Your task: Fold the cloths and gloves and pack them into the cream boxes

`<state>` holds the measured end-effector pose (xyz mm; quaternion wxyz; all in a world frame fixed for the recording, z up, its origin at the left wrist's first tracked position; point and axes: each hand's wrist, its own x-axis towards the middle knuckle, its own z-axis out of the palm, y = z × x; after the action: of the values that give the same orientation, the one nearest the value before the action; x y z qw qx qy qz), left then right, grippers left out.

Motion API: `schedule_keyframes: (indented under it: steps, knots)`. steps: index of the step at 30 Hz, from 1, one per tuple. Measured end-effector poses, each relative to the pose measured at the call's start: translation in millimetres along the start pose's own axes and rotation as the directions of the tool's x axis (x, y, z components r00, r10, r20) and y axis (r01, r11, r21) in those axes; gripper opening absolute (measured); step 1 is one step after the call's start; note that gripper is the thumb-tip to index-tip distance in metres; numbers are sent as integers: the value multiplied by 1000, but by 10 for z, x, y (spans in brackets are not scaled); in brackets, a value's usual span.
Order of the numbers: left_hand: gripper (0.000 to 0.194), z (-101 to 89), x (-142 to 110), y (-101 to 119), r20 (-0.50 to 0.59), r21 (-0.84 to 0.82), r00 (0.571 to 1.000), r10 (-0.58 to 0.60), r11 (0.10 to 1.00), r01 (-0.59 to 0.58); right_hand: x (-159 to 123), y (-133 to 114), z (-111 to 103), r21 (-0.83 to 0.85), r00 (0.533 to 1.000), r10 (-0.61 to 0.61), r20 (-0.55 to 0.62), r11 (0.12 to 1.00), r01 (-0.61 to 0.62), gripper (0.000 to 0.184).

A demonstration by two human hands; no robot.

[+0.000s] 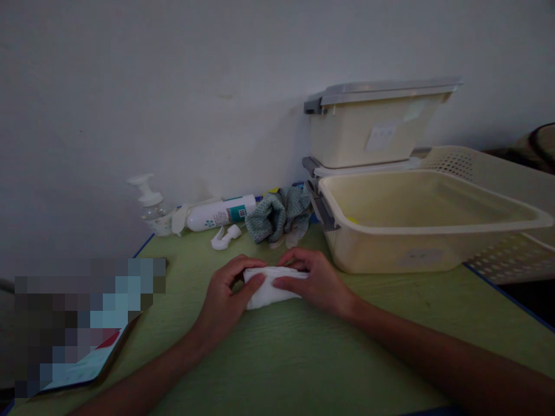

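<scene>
A white folded cloth (271, 290) is held between both hands at the middle of the green table (277, 358). My left hand (229, 294) grips its left end, thumb on the near face and fingers behind. On the right end, my right hand (318, 283) pinches the cloth the same way, with its fingers curled over the top edge. The cloth's far side is hidden. Just beyond the hands lie a white spray trigger head (225, 237) and a crumpled grey-green cloth (277, 214).
An open cream bin (399, 248) stands to the right, with a lidded box (368, 130) behind it and a perforated basket (511, 173) beyond. A white bottle (223, 212) lies near the wall beside a pump bottle (154, 211). A partly blurred tablet-like screen (87, 358) sits at left.
</scene>
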<state>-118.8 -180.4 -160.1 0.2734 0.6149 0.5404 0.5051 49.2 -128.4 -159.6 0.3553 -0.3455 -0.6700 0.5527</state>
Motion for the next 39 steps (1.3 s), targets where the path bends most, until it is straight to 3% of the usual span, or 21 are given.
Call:
schedule_keyframes:
  steps: [10, 19, 24, 33, 39]
  knots:
    - [19, -2, -34, 4, -3, -47, 996, -87, 995, 86, -12, -26, 11, 97, 989, 112, 95, 988, -121, 33]
    - [32, 26, 9, -15, 142, -181, 982, -123, 972, 147, 17, -50, -59, 45, 971, 93, 219, 993, -106, 40]
    - [32, 45, 10, -4, 189, -210, 970, -150, 959, 189, 12, -31, -39, 106, 980, 69, 188, 990, -90, 32]
    - [38, 54, 36, -12, 219, -273, 945, -242, 915, 297, 24, -43, -42, 140, 996, 60, 70, 988, -69, 37]
    - [38, 47, 14, -39, 197, -278, 958, -207, 926, 257, 28, -21, -36, 134, 995, 57, 78, 989, -67, 40]
